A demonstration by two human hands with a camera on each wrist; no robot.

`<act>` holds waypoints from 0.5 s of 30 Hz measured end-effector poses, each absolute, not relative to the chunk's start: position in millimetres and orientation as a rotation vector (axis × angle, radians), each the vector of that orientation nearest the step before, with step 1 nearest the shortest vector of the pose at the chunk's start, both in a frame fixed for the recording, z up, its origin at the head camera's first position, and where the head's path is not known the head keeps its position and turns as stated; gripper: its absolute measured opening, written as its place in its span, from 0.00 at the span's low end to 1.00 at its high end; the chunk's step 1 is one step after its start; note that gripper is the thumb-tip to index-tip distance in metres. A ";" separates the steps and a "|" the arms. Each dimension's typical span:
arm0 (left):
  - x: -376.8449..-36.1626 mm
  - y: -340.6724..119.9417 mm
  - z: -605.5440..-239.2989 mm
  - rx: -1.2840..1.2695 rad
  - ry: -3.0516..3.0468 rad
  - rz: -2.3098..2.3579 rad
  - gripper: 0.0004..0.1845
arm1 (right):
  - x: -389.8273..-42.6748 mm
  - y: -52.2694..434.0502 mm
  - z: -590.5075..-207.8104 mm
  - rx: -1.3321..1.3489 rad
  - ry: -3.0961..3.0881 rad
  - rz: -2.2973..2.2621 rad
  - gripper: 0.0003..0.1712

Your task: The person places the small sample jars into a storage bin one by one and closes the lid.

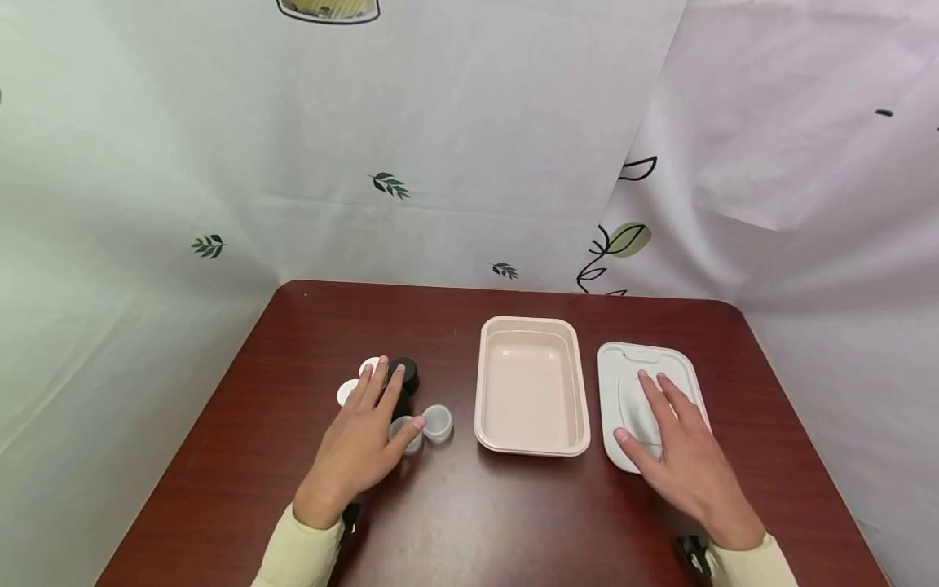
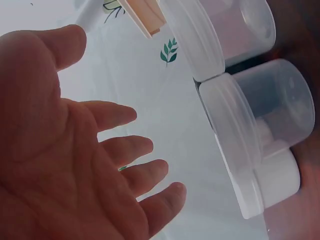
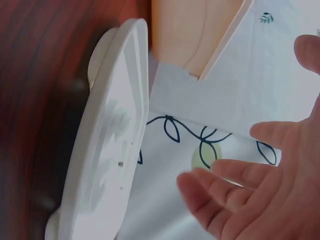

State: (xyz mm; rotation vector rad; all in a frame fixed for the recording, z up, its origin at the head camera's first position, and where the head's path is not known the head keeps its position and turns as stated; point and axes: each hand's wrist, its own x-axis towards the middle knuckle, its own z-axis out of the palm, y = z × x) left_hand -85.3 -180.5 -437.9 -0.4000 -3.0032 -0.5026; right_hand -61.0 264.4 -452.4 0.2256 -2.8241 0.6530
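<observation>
My left hand hovers open, fingers spread, over a cluster of small pots on the dark red table. The cluster holds two clear cups, a black jar and two white caps. In the left wrist view the palm is apart from the cups. An empty beige tray stands at the centre. To its right lies a white tray lid. My right hand is open above the lid, palm down, and does not grip it.
White cloth with leaf prints hangs behind and to both sides of the table. Bare tabletop lies in front of the tray and along the far edge. The table's right edge runs close to the lid.
</observation>
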 end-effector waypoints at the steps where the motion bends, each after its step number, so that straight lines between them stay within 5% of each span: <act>1: -85.2 -180.1 -437.9 -0.406 -2.995 -0.515 0.45 | -60.9 263.3 -452.1 0.233 -2.813 0.677 0.51; 15: -86.8 -175.1 -438.5 -0.438 -2.855 -0.679 0.44 | -64.4 241.7 -457.7 0.331 -2.587 1.057 0.49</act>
